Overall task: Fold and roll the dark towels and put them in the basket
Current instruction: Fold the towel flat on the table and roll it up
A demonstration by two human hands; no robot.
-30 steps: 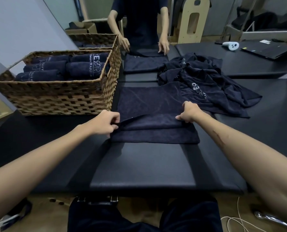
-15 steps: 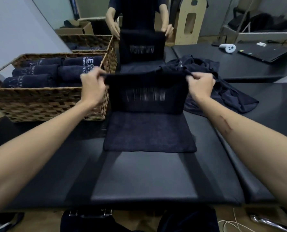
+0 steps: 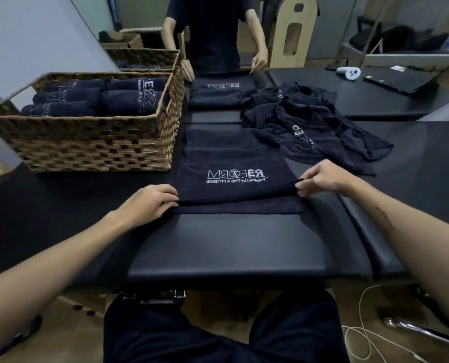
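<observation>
The dark towel lies flat on the black tabletop, just beside the basket, on the side away from the wall. Your two hands are apart, one at each near corner of the towel. Your left hand has its fingers curled onto the top layer at the corner nearest the basket. Your right hand pinches the top layer at the other near corner, the one far from the basket. The top layer sits a little short of the bottom one, so a thin strip of the lower layer shows at the near edge. This towel looks soft and floppy, and I think it is light. It will bend and sag where you do not hold it, so take it by the corners or the edge, not the middle. It will not break and it should not slip much on the pad. Keep both corners even so the fold stays straight, then press it flat before you roll it. The basket already has rolled towels lying side by side inside it. A loose pile of towels waits past your towel, well away from the basket. Another person works on a folded towel just behind the basket's far corner.
</observation>
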